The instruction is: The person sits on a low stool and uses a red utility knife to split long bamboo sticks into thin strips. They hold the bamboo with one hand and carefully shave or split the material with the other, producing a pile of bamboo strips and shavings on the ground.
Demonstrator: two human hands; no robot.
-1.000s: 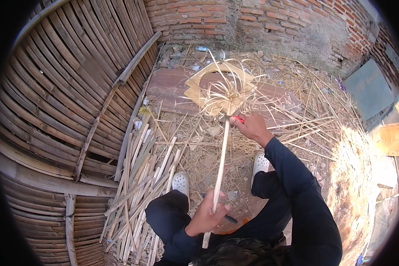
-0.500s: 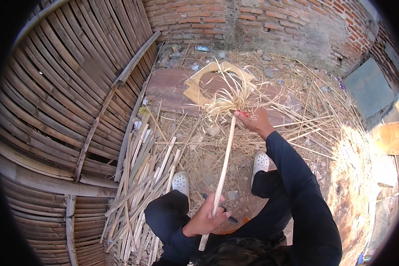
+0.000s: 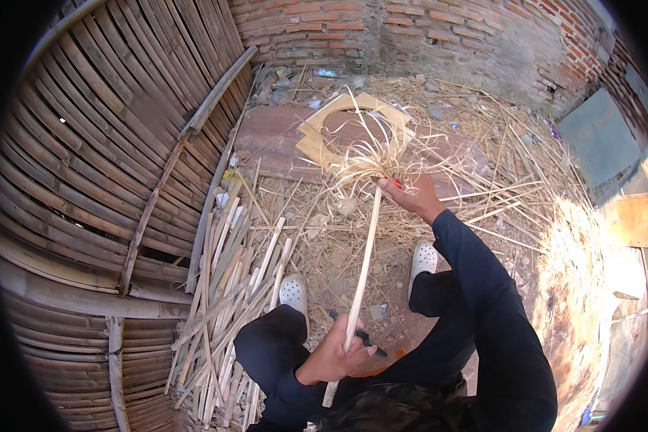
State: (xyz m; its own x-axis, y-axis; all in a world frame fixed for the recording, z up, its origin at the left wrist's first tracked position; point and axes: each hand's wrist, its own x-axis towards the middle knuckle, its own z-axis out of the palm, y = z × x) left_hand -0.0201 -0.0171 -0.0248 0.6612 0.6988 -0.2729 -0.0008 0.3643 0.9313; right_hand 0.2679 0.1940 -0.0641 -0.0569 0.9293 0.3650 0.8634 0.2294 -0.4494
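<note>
A long pale bamboo strip (image 3: 365,270) runs from close to my body away from me, slanting slightly right. My left hand (image 3: 336,353) is closed around its near part. At the far end, my right hand (image 3: 416,196) grips a knife (image 3: 394,184) whose red handle shows between the fingers; most of its blade is hidden. The knife lies against the strip, just where a bushy tuft of thin curled shavings (image 3: 371,155) fans out. Beyond the tuft, a tan board with a round opening (image 3: 313,146) lies on a reddish-brown panel (image 3: 266,140).
Many split bamboo strips (image 3: 227,295) are piled to the left, beside a bamboo slat wall (image 3: 86,158). A brick wall (image 3: 468,43) closes the far side. Straw and shavings (image 3: 511,165) litter the ground. A dark tool (image 3: 367,340), partly hidden, is beyond my left hand.
The shavings at the strip's far end have shifted a little, with one long curl now standing higher. Both hands keep nearly the same places and grips.
</note>
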